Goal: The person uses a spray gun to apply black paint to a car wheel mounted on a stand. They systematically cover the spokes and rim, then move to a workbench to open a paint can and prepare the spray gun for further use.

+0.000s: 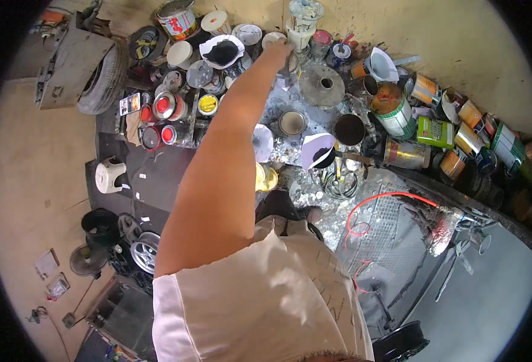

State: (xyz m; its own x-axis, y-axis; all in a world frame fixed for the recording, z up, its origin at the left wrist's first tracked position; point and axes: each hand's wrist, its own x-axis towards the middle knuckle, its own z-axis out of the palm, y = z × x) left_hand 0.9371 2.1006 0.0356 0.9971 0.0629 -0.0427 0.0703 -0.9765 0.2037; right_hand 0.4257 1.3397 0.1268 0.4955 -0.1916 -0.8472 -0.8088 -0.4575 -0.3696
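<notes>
My left arm stretches up across the middle to the far side of the bench. My left hand [280, 47] is there, fingers curled in beside a round white lid [272, 38]. What they hold, if anything, is too small to make out. Just right of the hand is a white stacked container [303, 27], and below it a small can [291, 63]. A grey round disc with a central hole [324, 85] lies to the right. Nearer to me are an open can of light liquid [292, 122] and a dark-filled can [349, 130]. My right hand is out of view.
Paper-lined containers [239, 48] and red [169, 134] and yellow [207, 104] paint cans crowd the left. Tins, including a green rectangular one [435, 132], line the right. A red hose [392, 194] curves below them. A tyre [104, 78] and white stool [109, 175] stand left.
</notes>
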